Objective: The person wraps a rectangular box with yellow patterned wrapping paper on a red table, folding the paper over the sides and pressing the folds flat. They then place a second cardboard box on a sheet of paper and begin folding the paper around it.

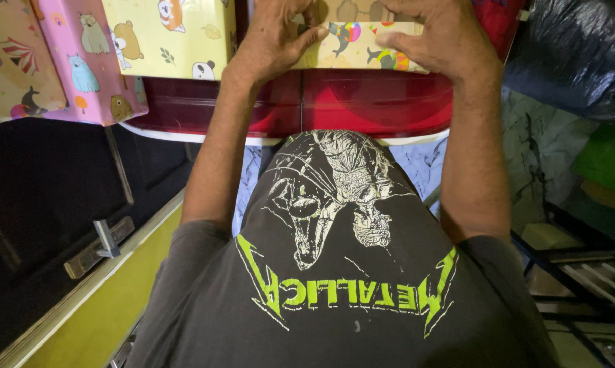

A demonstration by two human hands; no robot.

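Hands press glossy wrapped box
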